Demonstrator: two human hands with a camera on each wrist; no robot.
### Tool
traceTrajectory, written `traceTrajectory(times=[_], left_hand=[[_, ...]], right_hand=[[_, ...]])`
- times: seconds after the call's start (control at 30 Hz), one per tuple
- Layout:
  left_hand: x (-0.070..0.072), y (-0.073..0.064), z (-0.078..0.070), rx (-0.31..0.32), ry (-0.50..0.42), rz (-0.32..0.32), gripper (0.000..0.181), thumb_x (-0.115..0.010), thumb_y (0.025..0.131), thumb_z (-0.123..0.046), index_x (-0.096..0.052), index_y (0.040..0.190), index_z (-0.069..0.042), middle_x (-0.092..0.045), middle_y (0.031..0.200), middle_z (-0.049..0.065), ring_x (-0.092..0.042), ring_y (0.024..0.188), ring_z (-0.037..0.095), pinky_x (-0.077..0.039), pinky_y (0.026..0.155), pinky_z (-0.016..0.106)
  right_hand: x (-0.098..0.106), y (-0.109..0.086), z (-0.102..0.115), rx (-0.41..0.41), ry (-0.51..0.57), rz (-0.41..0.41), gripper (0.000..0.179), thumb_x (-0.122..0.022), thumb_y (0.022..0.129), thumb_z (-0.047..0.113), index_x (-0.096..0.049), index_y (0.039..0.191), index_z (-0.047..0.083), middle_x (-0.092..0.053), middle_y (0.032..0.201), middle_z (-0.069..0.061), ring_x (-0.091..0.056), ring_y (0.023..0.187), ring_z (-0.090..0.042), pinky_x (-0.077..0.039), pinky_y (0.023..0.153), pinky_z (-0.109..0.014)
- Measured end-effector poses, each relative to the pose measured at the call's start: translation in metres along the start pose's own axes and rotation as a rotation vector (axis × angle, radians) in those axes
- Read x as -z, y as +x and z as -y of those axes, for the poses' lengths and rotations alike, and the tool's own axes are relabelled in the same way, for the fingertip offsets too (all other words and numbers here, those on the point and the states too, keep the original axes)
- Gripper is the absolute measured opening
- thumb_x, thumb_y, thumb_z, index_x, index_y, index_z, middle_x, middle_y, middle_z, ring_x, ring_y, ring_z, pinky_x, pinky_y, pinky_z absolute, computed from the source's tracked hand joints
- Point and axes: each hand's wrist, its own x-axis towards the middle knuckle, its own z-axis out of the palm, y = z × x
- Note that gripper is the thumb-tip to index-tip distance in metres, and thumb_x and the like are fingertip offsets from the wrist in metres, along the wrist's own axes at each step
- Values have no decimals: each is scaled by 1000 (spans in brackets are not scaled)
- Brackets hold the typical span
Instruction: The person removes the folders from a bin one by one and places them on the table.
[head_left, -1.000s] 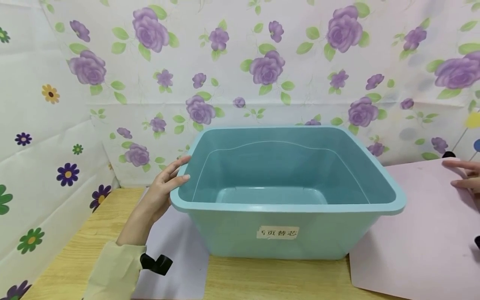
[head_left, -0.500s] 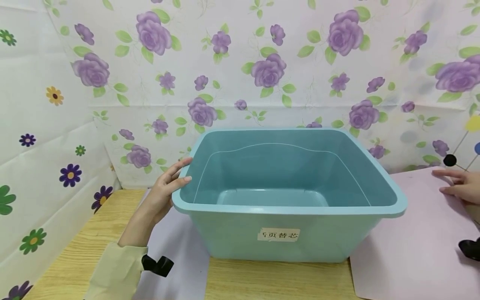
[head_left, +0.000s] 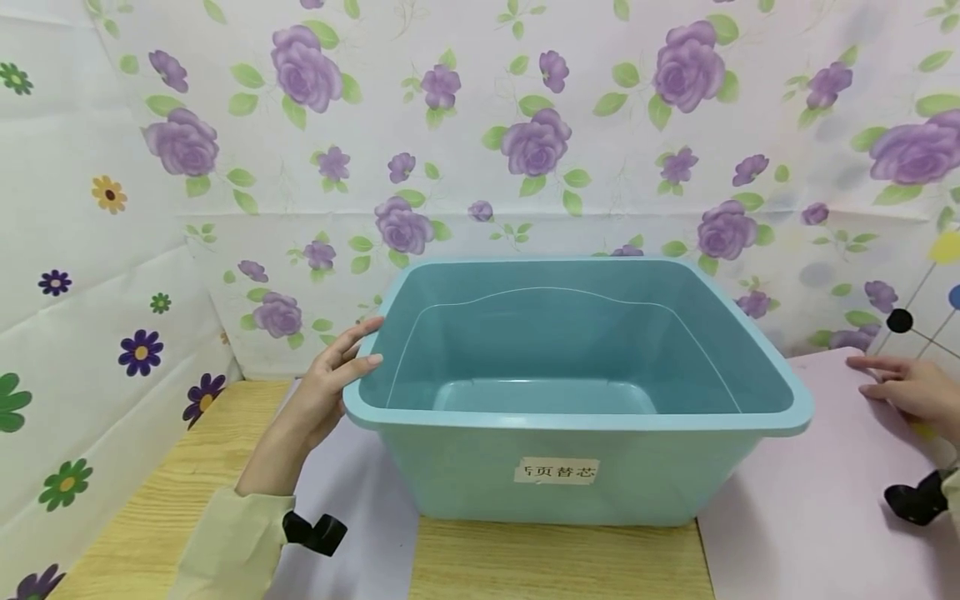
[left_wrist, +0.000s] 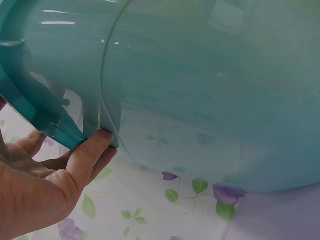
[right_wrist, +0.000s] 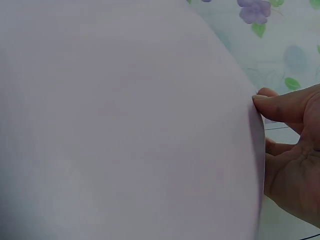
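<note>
An empty teal plastic tub (head_left: pixel 570 419) with a white paper label (head_left: pixel 556 471) on its front stands in the middle of the table. My left hand (head_left: pixel 337 367) holds its left rim. In the left wrist view the thumb (left_wrist: pixel 95 147) presses the rim's lip from below on the tub (left_wrist: pixel 200 75), with the fingers behind the flange. My right hand (head_left: pixel 900 387) is at the far edge of a pink sheet (head_left: pixel 810 500), to the right of the tub. In the right wrist view its thumb (right_wrist: pixel 265 97) meets the edge of the pink sheet (right_wrist: pixel 125 125) and fingers go behind it.
The tub sits on a wooden table (head_left: pixel 187 467), partly over a pale lilac sheet (head_left: pixel 360 500) on the left. Flowered cloth walls stand close behind and to the left. A black ball on a thin rod (head_left: pixel 899 320) stands at the far right.
My right hand has slid leftward along the pink sheet's far edge, toward the tub. The left hand and the tub have stayed in place.
</note>
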Motion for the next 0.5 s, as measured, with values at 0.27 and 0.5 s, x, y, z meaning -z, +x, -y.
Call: traceTrajectory(times=[0.27, 0.5], left_hand=[[0, 0, -1, 6, 4, -10, 56, -48, 93, -17, -24, 144, -15, -21, 142, 20, -53, 99, 18, -49, 68, 25], [-1, -1, 2, 11, 14, -10, 57, -48, 93, -18, -23, 144, -14, -18, 144, 20, -49, 104, 21, -49, 70, 27]], right_hand=[[-18, -4, -1, -18, 75, 13, 54, -47, 88, 9, -26, 133, -13, -36, 115, -41, -43, 66, -24, -38, 51, -27], [-34, -4, -5, -21, 178, 32, 57, -49, 87, 9, -26, 133, -14, -35, 114, -34, -38, 70, -18, -36, 54, -26]])
